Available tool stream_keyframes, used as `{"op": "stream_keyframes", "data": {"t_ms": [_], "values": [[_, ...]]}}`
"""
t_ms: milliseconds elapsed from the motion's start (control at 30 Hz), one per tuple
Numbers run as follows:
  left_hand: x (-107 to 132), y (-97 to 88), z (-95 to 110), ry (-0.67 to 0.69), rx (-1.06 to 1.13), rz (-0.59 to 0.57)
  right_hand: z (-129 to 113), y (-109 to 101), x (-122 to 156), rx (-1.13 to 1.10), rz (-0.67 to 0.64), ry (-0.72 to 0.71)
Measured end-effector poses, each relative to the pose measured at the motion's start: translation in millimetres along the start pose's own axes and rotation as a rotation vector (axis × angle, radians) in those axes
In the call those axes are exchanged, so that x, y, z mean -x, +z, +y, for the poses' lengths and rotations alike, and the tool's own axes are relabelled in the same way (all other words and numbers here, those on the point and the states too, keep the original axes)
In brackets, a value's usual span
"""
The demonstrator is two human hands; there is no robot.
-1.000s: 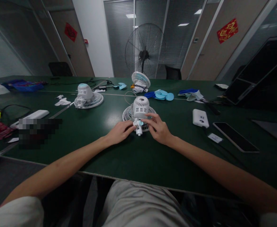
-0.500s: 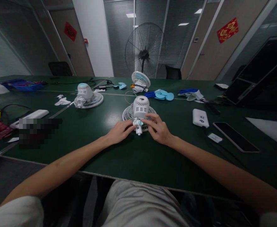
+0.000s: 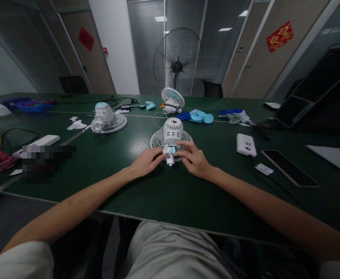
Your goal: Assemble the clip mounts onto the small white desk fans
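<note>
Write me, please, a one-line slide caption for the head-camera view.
Left hand and right hand touch the neck joint of a small white fan lying grille-down on a green table.

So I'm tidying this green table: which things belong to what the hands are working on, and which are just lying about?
In hand: small white desk fan lying grille-down; its white joint with light-blue knob, pinched by left hand and right hand.
Lying about: second white fan, left; third white fan, behind; light-blue plastic fan blades; white power bank; black phone.
</note>
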State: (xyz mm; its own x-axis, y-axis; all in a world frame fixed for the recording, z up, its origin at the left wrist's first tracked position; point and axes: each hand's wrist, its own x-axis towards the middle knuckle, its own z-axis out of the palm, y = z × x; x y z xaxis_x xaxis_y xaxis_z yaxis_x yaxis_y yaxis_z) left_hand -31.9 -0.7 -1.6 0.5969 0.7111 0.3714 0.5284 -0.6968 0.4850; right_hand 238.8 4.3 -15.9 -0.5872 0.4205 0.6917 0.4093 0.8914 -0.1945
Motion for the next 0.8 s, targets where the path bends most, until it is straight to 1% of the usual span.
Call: {"op": "stream_keyframes", "data": {"t_ms": [67, 200, 300, 433, 633, 700, 800], "values": [[-0.4, 0.5, -0.8, 0.005, -0.002, 0.005, 0.2, 0.2, 0.6, -0.002, 0.002, -0.004], [-0.1, 0.7, 0.1, 0.011, 0.002, 0.005, 0.7, 2.2, 0.7, 0.037, 0.033, 0.078], [0.6, -0.1, 1.7, 0.009, -0.001, -0.001, 0.6, 3.5, -0.3, 0.058, 0.025, 0.115], [1.2, -1.4, 2.5, 0.003, -0.004, -0.01, -0.3, 2.1, -1.4, 0.043, 0.029, 0.112], [0.0, -0.6, -0.7, 0.008, 0.003, 0.008, -1.4, -1.7, -0.2, -0.036, -0.019, 0.004], [-0.3, 0.3, -1.3, 0.007, 0.0, 0.015, -0.9, -1.1, 0.0, -0.031, -0.006, 0.018], [0.0, 1.1, -0.8, 0.001, 0.001, 0.01, 1.1, 1.2, -0.1, -0.014, 0.03, 0.08]]}}
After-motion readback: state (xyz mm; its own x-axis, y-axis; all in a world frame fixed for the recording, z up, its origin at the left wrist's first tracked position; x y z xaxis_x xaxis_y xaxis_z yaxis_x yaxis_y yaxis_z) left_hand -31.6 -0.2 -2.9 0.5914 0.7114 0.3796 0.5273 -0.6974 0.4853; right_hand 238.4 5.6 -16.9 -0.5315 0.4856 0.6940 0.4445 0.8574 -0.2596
